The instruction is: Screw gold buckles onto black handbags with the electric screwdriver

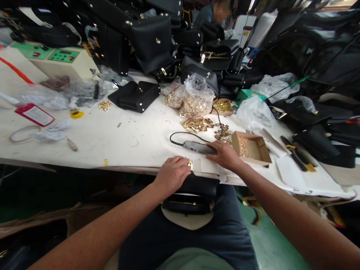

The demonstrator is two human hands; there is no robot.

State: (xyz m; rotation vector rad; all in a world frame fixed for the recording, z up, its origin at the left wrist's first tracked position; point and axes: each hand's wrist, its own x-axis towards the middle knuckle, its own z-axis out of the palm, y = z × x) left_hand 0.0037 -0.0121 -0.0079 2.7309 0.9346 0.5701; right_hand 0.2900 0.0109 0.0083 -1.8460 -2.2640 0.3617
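No text could be read: the red-edged tag (pixel 35 114) on the table (pixel 112 138) and the green panel (pixel 63 56) of the machine carried print too small to decipher.

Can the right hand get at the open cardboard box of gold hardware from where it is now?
Probably yes. The right hand rests on the grey corded tool, right beside the cardboard box, whose top is open with nothing between them.

Gold hardware pile (pixel 197 124), pliers (pixel 295 153), yellow tape roll (pixel 77 114)
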